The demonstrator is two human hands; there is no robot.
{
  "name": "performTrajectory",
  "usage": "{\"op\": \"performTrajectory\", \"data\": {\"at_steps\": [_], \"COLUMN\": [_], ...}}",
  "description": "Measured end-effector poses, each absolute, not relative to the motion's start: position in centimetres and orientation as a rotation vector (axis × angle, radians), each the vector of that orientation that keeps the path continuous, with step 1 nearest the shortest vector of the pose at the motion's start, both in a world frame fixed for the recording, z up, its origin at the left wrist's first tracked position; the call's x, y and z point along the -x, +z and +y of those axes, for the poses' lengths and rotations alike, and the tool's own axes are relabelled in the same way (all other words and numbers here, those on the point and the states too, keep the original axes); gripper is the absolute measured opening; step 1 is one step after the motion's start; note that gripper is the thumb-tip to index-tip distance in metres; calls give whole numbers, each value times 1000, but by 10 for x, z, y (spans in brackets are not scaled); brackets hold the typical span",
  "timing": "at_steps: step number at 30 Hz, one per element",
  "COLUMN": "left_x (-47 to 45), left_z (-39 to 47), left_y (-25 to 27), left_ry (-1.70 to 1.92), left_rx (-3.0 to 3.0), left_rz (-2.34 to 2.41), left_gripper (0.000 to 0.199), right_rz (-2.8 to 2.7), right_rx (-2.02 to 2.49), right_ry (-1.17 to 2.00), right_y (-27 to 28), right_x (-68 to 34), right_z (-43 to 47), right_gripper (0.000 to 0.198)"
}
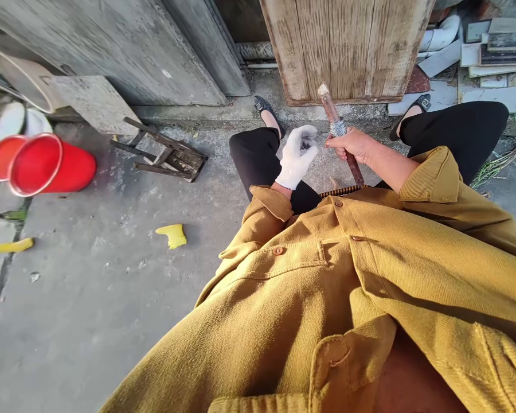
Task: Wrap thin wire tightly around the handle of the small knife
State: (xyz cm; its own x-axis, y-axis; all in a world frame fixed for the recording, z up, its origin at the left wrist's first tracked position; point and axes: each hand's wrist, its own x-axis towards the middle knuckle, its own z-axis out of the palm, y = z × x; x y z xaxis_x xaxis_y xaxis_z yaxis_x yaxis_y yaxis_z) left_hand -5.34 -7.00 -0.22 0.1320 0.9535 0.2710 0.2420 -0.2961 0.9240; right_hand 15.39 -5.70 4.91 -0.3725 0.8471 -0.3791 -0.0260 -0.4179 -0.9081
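My right hand, bare, is wrapped round a brown wooden stick held at a slant between my knees. Silvery wire is wound in a coil round the stick, just above my fingers. The stick's upper end looks pale and broken; its lower end reaches my shirt front. To the left of the stick is my left hand, in a white knitted glove. Its fingers are curled in towards the thumb, close to my right fingertips but apart from the stick. Whatever lies in the gloved fingers is too small to make out.
A small wooden stool lies tipped over at the left, near red buckets. Yellow pieces lie on the concrete floor. A wooden panel leans ahead of me; boards and tiles are piled at the right.
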Motion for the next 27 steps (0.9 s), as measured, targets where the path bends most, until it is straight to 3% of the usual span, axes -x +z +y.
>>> {"op": "performTrajectory", "data": {"at_steps": [7,15,27], "left_x": [50,61,33], "left_z": [-86,-70,-89], "left_y": [20,29,31], "left_ry": [1079,791,1196], "left_rx": [-1994,-2248,-1389], "left_rz": [1314,1311,1333], "left_gripper": [29,24,19], "right_rz": [-1219,-1258,-1297], "right_rx": [1242,1274,1222], "right_ry": [1786,1762,1700], "right_y": [43,39,56], "right_x": [-152,-153,-149], "right_z": [-56,-55,-64], "right_gripper": [38,41,40]}}
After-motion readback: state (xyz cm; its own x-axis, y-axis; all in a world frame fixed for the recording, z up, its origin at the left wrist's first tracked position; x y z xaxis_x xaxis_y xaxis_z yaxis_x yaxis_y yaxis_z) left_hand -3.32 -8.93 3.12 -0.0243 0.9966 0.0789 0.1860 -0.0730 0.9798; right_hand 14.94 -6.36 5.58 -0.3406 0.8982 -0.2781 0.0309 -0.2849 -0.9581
